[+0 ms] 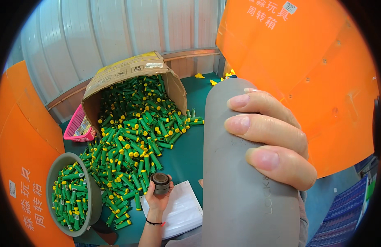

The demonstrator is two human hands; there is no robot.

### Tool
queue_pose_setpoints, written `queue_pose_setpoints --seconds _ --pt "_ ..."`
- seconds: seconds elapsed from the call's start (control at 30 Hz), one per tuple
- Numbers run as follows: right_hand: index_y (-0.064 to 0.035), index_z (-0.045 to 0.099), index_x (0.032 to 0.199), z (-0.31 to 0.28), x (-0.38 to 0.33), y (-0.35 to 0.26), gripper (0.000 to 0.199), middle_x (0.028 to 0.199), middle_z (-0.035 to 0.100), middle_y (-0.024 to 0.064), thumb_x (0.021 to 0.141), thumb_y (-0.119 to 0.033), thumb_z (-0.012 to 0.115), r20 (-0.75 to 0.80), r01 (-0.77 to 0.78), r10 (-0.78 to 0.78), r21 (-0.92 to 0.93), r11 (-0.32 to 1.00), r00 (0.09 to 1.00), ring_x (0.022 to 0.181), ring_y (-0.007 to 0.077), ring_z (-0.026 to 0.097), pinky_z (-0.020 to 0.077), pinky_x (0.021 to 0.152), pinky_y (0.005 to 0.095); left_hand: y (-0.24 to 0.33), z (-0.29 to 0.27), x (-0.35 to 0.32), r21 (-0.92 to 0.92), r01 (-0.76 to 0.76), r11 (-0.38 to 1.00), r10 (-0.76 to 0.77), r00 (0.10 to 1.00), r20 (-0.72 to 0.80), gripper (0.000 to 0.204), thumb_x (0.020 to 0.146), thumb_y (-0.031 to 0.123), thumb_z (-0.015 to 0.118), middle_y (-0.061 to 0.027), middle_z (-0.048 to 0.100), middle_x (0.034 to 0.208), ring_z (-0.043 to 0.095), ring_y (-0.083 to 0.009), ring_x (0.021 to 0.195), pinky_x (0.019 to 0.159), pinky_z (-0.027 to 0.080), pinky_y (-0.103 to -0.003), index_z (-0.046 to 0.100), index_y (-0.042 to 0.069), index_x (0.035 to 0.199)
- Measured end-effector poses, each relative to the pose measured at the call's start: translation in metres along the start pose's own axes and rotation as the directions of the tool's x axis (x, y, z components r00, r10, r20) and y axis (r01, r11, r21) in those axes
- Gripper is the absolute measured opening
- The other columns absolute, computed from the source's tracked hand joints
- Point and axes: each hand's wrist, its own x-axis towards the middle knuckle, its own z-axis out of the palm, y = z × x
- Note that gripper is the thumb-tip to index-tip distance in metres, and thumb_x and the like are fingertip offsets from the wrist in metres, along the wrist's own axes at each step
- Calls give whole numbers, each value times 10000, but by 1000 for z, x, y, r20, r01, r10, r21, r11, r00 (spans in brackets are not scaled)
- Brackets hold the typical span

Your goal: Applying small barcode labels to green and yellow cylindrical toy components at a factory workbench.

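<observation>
A grey drink bottle stands large and close in the view, tilted up so that its rounded end points away. My right hand wraps its fingers round the bottle from the right; the thumb is hidden behind it. Lower and to the left, my left hand holds a dark brown bottle lid between thumb and fingers. Beneath that hand lies a stack of white paper on the green table.
Many green tubes with yellow ends spill from a tipped cardboard box. A grey-green basin at left holds more tubes. Behind it stands a pink basket. Orange panels flank the table, and a corrugated wall stands behind.
</observation>
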Motion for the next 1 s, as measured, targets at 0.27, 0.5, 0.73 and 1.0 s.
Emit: queue_pose_setpoints --seconds 0.27,0.5,0.73,1.0 --pt "-136 428 1114 -5 2 1 472 1071 621 163 814 -196 787 24 33 -32 -38 999 999 977 364 643 539 891 502 -2 -1 -1 -19 -1 1000 1 1000 -10 531 931 477 578 -165 602 1168 627 -255 928 835 516 -367 537 51 1245" --pt "-137 429 1113 -8 -5 -1 525 1079 620 162 773 -183 825 39 -19 20 -8 1000 999 988 361 643 537 904 505 0 3 -1 -13 -19 1000 19 1000 -15 533 926 474 591 -169 602 1159 623 -261 921 830 513 -371 538 49 1243" --pt "-126 449 1095 -12 -32 1 447 1058 633 166 818 -193 794 71 -120 117 41 992 991 988 362 654 543 902 500 0 4 -2 13 -36 999 37 999 -29 554 921 493 592 -177 599 1152 614 -264 916 818 507 -369 536 47 1245" --pt "35 641 968 5 -83 1 252 869 678 180 787 -119 725 -177 -275 323 251 928 930 750 310 687 586 647 387 -4 -1 -3 9 3 1000 -2 995 -97 585 908 510 607 -180 597 1160 604 -277 922 813 499 -370 536 52 1266"
